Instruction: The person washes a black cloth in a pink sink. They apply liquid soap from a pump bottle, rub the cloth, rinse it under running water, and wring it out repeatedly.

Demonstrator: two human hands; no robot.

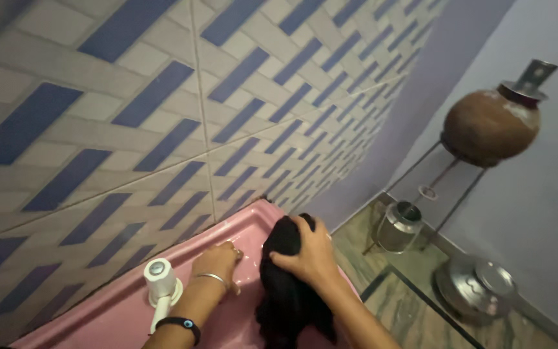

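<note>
My right hand (308,255) grips the top of a wet black cloth (285,294) that hangs over the front rim of a pink wash basin (117,313). Flat against the basin's inner surface near the back rim lies my left hand (217,262), fingers spread, holding nothing. That wrist wears a thin metal bangle, and a black band sits further up the forearm. A white tap (161,284) stands on the basin's rim just left of my left arm.
A wall of white and blue tiles (182,123) rises behind the basin. At the right, a brown clay pot (491,126) sits on a thin metal stand. Beneath it stand a steel jar (398,227) and a lidded steel vessel (479,287) on the marble floor.
</note>
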